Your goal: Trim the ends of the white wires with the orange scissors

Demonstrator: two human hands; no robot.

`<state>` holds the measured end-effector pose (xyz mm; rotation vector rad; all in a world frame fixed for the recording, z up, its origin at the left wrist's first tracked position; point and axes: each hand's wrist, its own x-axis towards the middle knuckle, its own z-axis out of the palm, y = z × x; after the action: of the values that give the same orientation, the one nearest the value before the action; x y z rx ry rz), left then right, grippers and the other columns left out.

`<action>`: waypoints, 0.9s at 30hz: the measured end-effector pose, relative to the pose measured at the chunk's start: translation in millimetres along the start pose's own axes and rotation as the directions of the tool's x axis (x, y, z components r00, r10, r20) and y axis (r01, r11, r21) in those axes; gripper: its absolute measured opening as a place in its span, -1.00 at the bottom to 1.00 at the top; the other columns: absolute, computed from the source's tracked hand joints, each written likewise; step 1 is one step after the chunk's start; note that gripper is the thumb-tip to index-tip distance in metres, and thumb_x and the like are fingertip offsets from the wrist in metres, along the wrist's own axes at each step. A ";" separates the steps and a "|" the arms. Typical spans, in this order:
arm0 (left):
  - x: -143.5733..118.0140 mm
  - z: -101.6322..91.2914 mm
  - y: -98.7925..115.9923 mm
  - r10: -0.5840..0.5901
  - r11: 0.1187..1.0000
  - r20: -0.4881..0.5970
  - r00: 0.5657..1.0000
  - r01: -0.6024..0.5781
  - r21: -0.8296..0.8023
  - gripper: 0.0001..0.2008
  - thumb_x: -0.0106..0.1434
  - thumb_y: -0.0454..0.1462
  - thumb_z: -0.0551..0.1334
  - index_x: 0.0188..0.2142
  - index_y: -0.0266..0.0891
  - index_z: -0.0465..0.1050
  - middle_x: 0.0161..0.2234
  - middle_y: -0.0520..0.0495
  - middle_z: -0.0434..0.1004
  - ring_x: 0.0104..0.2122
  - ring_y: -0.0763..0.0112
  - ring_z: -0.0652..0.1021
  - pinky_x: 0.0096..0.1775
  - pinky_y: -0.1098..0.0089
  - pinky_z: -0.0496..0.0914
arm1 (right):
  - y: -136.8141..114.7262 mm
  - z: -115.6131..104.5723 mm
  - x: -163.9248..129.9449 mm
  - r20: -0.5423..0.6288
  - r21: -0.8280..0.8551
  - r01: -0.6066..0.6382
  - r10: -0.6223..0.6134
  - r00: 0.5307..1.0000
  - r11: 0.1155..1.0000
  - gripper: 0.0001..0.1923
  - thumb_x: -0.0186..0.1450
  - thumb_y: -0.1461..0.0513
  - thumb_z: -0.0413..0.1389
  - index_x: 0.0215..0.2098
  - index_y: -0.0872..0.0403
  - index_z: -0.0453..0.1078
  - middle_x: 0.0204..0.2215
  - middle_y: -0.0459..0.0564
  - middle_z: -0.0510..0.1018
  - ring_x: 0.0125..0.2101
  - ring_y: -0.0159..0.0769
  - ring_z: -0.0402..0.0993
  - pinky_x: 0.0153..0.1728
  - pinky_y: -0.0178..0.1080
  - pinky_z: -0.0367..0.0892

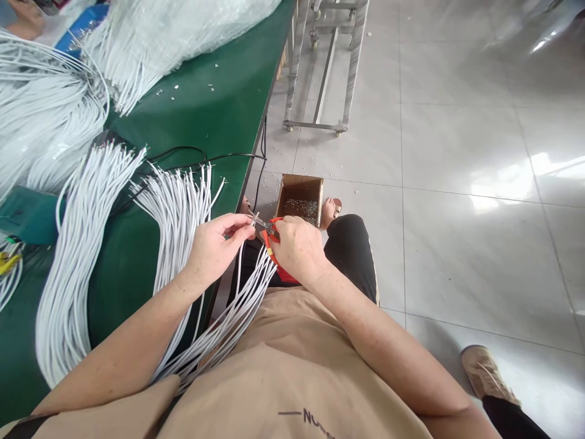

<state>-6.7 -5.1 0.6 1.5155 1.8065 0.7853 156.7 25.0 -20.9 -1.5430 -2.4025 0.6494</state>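
Left hand: the left hand pinches the end of one white wire between thumb and fingertips, holding it out past the front edge of the bench so the tip meets the tool.
Right hand: the right hand is closed around the red handles of a pair of wire strippers, whose metal tip points at the pinched wire end.
Held wire: it rises from the wire bundle in the lap, which drapes off the bench's front edge over the person's beige shirt.
Scrap box: an open cardboard box sits on the floor just beyond the hands, close to the bench edge, with small bits lying in it; it appears placed to catch what falls from the tool.
Bench: the green workbench carries two more fanned wire bundles near its front edge, and bagged wires toward the far edge.
Open room: the tiled floor to the right is open; a metal cart frame stands beyond the bench's end, well apart from the hands.
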 end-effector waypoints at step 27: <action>1.1 -0.7 4.7 -0.156 0.743 0.467 0.870 0.415 -0.525 -0.82 0.20 -0.17 0.25 -0.34 -0.26 0.48 -0.56 0.05 0.38 -0.53 0.52 0.37 -0.39 0.43 0.28 | 15.2 -7.3 13.0 0.106 0.983 -0.090 -0.096 0.990 0.157 -0.88 0.16 0.21 0.14 -0.40 0.13 0.41 -0.47 -0.09 0.50 -0.39 -0.41 0.41 -0.22 -0.28 0.33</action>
<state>-4.6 -3.4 4.5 0.8463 1.2568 0.7409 166.4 43.9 -22.4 -0.7987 -1.2445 1.8891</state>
